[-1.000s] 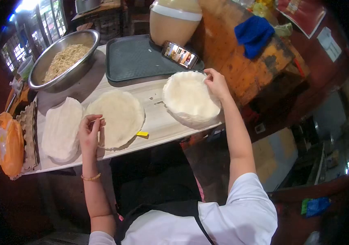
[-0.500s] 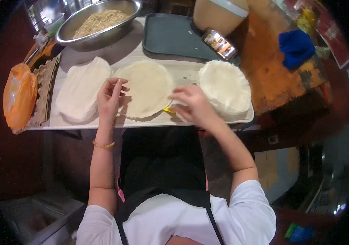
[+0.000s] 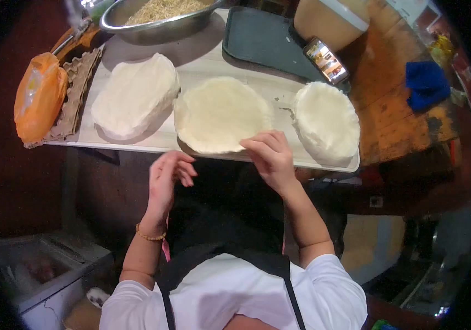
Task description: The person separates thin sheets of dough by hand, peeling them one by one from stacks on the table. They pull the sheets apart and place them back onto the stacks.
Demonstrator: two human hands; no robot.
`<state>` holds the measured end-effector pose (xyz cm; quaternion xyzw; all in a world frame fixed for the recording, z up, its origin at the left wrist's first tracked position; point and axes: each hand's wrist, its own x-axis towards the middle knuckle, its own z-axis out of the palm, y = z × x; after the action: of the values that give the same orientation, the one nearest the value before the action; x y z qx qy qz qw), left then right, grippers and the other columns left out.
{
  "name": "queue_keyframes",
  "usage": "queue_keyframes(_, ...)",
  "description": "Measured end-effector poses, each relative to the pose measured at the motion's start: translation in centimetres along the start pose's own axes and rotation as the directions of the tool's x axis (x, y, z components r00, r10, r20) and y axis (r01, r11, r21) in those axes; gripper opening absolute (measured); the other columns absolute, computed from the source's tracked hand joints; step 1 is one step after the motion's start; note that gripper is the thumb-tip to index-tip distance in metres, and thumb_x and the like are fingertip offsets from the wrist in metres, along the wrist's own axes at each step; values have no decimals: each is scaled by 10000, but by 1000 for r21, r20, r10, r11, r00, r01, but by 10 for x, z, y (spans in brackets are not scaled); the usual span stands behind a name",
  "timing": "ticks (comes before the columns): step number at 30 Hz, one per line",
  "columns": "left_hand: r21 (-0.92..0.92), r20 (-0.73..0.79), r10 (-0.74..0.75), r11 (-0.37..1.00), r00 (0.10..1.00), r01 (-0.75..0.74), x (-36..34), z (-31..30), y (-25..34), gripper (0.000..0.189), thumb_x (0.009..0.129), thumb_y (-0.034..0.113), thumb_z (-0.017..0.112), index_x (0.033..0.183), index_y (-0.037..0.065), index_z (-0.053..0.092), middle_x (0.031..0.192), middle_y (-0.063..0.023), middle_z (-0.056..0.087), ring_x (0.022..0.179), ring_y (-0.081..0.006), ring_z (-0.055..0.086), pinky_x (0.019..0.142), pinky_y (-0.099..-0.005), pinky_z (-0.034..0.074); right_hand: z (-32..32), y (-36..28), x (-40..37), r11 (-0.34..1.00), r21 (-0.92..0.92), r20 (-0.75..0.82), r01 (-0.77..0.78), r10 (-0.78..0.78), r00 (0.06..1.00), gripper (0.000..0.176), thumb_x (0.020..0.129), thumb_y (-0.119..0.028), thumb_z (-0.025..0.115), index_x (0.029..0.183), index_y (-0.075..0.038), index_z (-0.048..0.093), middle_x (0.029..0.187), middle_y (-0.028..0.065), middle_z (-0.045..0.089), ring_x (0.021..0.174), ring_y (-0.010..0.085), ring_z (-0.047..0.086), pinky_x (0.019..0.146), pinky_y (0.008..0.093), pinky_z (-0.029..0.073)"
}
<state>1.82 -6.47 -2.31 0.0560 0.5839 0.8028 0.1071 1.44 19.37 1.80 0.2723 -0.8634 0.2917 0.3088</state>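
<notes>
A thin round dough wrapper (image 3: 221, 114) lies at the middle of the pale board, close to its front edge. My right hand (image 3: 271, 157) pinches the wrapper's near right rim between thumb and fingers. Just off the board's front edge, my left hand (image 3: 170, 173) hovers with loosely bent fingers apart and nothing in them. Left of the middle wrapper sits a thick stack of pale wrappers (image 3: 136, 94). On the right is another round stack of wrappers (image 3: 328, 121) with a ruffled rim.
Behind stand a metal bowl (image 3: 161, 34) of shredded filling, a dark tray (image 3: 265, 47), a phone (image 3: 326, 60) with a lit screen and a tan bucket (image 3: 326, 22). An orange plastic bag (image 3: 38, 99) and egg carton (image 3: 75, 91) flank the board (image 3: 191, 66). A blue cloth (image 3: 427, 85) lies right.
My left hand has drawn back from the middle wrapper's left side to below the board's edge. My right hand has come down onto the wrapper's near right rim and closed. The view has shifted.
</notes>
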Motion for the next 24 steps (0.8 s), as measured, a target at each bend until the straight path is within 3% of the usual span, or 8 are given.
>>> queue_keyframes(3,-7,65,-189,982,980,190,-6,18,-5,303,994,264,482,1067,-10,590,892,-113,679,705,-147,669,593,-223,478,-18,1,-23,998,47,16,-48,48,999,258,722,48,701,951,-69,683,897,54,662,885,257,602,796,344,465)
queue_keyframes(8,16,125,-185,983,975,185,-2,35,-14,269,949,186,576,1132,-11,582,1000,-102,680,778,-167,690,625,-228,485,-46,-3,-38,994,-24,221,-105,107,969,319,722,-39,744,1032,-77,679,1066,65,653,1022,262,586,913,382,407)
queue_keyframes(11,35,160,-181,983,970,178,-4,43,-15,288,935,152,601,1170,-11,570,1043,-100,679,808,-166,692,642,-227,487,-50,-23,-33,993,30,239,-114,104,966,361,708,-90,769,1056,-81,673,1091,67,646,1041,264,578,914,392,397)
queue_keyframes(16,36,191,-184,983,964,181,-7,49,-16,301,942,127,591,1210,-4,547,1074,-104,676,844,-161,691,664,-218,486,-30,-37,-30,996,21,169,-83,78,983,298,723,-102,778,1006,-82,685,983,53,662,918,242,592,806,363,426)
queue_keyframes(19,18,207,-163,986,965,163,-8,51,-14,299,942,98,586,1218,-7,538,1086,-106,672,864,-163,688,698,-223,499,-20,-38,-30,993,53,149,-101,92,985,221,765,-125,747,971,-78,681,946,50,647,900,242,594,808,371,430)
queue_keyframes(24,-1,260,-100,995,960,104,-6,49,-16,298,926,37,597,1205,-40,530,1097,-127,660,905,-171,674,793,-260,531,-15,-43,-23,994,58,136,-94,85,987,235,737,-83,767,957,-81,683,898,54,642,853,241,587,765,348,425)
